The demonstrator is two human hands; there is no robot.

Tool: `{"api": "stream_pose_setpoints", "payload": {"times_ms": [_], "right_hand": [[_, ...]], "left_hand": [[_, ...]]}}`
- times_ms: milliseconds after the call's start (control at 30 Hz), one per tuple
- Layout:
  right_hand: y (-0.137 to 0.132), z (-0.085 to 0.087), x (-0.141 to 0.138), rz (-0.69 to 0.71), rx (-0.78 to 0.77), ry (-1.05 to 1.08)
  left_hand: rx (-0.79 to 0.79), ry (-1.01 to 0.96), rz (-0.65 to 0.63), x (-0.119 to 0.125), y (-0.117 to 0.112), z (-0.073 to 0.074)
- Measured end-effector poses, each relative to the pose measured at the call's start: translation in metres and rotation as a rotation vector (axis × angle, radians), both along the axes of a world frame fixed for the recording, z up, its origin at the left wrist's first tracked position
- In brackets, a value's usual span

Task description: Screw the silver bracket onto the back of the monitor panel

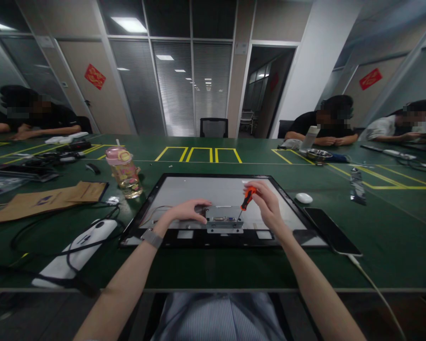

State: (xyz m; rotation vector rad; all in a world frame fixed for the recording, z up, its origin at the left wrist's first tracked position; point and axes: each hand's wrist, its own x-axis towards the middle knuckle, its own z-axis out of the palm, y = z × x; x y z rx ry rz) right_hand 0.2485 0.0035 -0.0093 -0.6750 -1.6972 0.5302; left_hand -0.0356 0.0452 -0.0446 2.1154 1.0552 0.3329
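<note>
My right hand (267,203) grips an orange and black screwdriver (248,198), its shaft slanting down to the right part of a metal bracket (224,225). Video ports show along this bracket, which sits near the front edge of a flat display panel (184,187) with a black frame. At the bracket's left end is my left hand (188,211), thumb in front and fingertips behind, curved around that end. The screwdriver's tip is too small to make out exactly. Thin wires (152,213) lie on the panel left of my left hand.
Left of the panel are a drinking bottle (124,173), paper bag (42,201) and white power strip (76,253) with black cables. To the right lie a phone (332,231), a white earbud case (304,198) and a small black packet (357,186). Several people sit across the green table (394,237).
</note>
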Motion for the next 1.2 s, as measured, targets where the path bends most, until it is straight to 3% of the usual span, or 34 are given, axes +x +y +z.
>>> {"api": "stream_pose_setpoints", "payload": {"times_ms": [67, 133, 333, 433, 500, 700, 933, 1133, 1200], "right_hand": [[-0.001, 0.001, 0.0, 0.131, -0.088, 0.023], [-0.001, 0.002, 0.001, 0.16, -0.135, 0.011], [0.004, 0.003, 0.004, -0.177, 0.101, -0.158], [0.001, 0.005, 0.003, -0.245, 0.193, -0.2], [-0.003, 0.007, 0.003, -0.184, 0.169, -0.177], [-0.001, 0.001, 0.0, 0.074, -0.088, 0.051], [0.006, -0.003, 0.001, -0.181, 0.04, -0.023], [-0.001, 0.0, -0.002, 0.176, -0.13, 0.011], [0.0, -0.001, -0.002, 0.149, -0.134, 0.012]], "left_hand": [[-0.002, 0.007, 0.001, 0.0, 0.0, 0.0], [-0.005, 0.008, -0.001, 0.001, 0.0, 0.001], [0.009, -0.003, -0.005, 0.003, -0.002, 0.003], [0.016, -0.006, 0.0, 0.003, -0.003, 0.004], [0.011, -0.006, 0.0, 0.003, -0.003, 0.004], [0.006, -0.011, -0.004, 0.0, 0.0, -0.001], [-0.007, -0.01, -0.007, -0.001, 0.003, -0.004], [-0.003, 0.005, -0.006, 0.0, 0.002, -0.002], [0.001, 0.008, -0.005, 0.0, 0.002, -0.003]]}}
